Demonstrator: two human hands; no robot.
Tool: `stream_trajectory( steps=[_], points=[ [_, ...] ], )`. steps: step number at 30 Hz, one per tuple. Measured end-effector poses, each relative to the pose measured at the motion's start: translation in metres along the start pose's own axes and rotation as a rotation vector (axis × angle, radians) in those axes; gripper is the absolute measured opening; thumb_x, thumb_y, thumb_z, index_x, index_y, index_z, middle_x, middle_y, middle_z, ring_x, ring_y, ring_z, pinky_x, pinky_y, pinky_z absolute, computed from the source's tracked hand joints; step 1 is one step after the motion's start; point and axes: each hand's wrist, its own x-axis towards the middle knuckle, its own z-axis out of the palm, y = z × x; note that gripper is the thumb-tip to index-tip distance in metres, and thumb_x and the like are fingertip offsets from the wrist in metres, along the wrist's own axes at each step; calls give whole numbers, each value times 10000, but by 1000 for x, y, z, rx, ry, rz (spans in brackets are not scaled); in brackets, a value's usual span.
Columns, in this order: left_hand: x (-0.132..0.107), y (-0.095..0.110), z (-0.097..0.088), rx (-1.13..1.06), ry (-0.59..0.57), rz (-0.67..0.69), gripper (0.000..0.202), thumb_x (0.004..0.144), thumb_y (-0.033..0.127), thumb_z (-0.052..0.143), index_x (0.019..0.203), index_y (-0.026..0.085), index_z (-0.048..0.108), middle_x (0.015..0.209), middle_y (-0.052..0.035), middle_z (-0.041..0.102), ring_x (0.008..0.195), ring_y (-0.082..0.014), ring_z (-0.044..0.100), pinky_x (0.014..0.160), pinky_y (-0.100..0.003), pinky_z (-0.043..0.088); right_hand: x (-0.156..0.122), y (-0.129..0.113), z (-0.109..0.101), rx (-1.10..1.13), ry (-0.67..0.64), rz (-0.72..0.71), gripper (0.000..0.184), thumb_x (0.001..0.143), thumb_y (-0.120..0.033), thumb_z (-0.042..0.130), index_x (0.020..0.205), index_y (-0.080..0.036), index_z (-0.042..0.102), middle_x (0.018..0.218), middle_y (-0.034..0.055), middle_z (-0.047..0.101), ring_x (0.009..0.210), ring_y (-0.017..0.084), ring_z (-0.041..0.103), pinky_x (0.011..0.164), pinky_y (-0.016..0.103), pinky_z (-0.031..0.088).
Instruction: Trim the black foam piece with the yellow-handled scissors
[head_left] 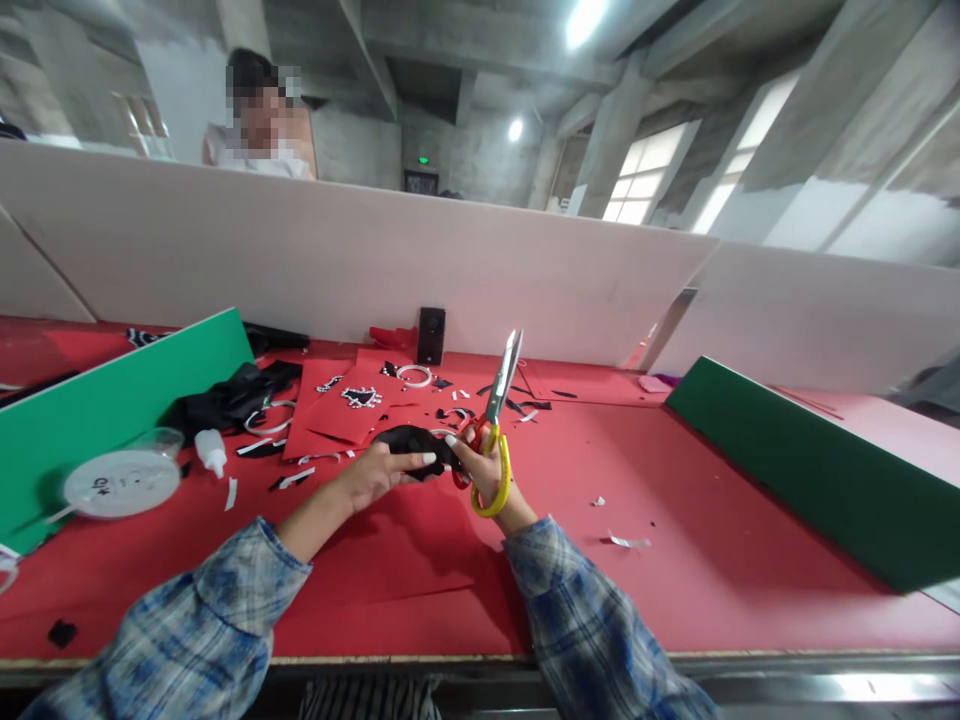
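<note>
My left hand pinches a small black piece of material just above the red table. My right hand grips scissors with red and yellow handles; the blades point up and away, slightly parted. Both hands meet at the black piece near the table's middle. Red paper sheets with black-and-white cutouts lie just beyond the hands.
A white glue bottle and a round clear lid sit at left beside a green board. Another green board leans at right. Black scraps, a white ring and a black device lie by the white divider; a person sits behind it.
</note>
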Motion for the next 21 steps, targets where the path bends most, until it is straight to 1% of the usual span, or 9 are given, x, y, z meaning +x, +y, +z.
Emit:
stream_trajectory(
  steps=[3,6,8,10,13,15,16,18,21],
  points=[
    [1,-11,4,-1,90,58,517,498,266,1028,942,184,775,925,-75,827,847,-244,795,814,-373,652,2,0,-1,-16,24,-2,522,695,-530,835,740,-265,388,494,-122,456,321,60,400,289,187,348],
    [5,-16,6,-5,237,201,672,550,274,1003,1145,215,696,1025,-38,815,941,-218,786,886,-344,631,3,-3,-3,-38,53,-2,515,688,-529,827,745,-269,386,476,-129,440,316,68,402,293,193,343],
    [7,-16,6,11,297,314,736,587,294,982,1226,228,622,1007,-27,808,928,-215,785,891,-347,628,3,-5,-4,-51,79,-5,506,677,-522,825,749,-268,394,486,-130,442,326,65,397,307,195,344],
    [7,-13,5,54,297,405,674,625,320,954,1189,236,596,920,-7,794,856,-203,780,834,-327,629,3,-5,-4,-72,101,-7,495,669,-519,822,752,-266,405,512,-124,461,344,62,395,323,197,344],
    [5,-7,3,185,292,510,427,657,324,913,952,234,618,751,41,715,693,-150,719,677,-244,585,3,-4,-5,-130,104,-1,481,676,-539,813,750,-266,424,512,-118,461,363,71,397,346,210,337],
    [3,-4,2,288,293,549,297,694,334,875,843,228,641,700,43,686,615,-129,668,603,-224,549,4,-2,-6,-167,104,-17,479,681,-557,812,747,-266,438,504,-119,444,371,75,385,358,219,327],
    [2,-4,2,338,280,555,235,724,344,848,827,226,673,704,28,703,611,-134,667,602,-233,553,4,-2,-7,-182,106,-32,483,684,-570,814,747,-266,443,505,-119,439,376,75,374,363,222,321],
    [0,-3,2,422,229,541,155,770,361,795,819,222,749,756,-20,773,670,-173,717,666,-277,594,4,-1,-10,-203,104,-60,500,698,-604,815,747,-266,451,506,-116,429,390,80,364,374,228,315],
    [-2,-2,3,458,201,507,175,776,374,762,824,218,826,861,-73,844,813,-244,787,791,-348,636,2,-4,-14,-233,54,-72,511,787,-689,752,750,-259,478,488,-108,403,398,95,368,393,241,315]
  ],
)
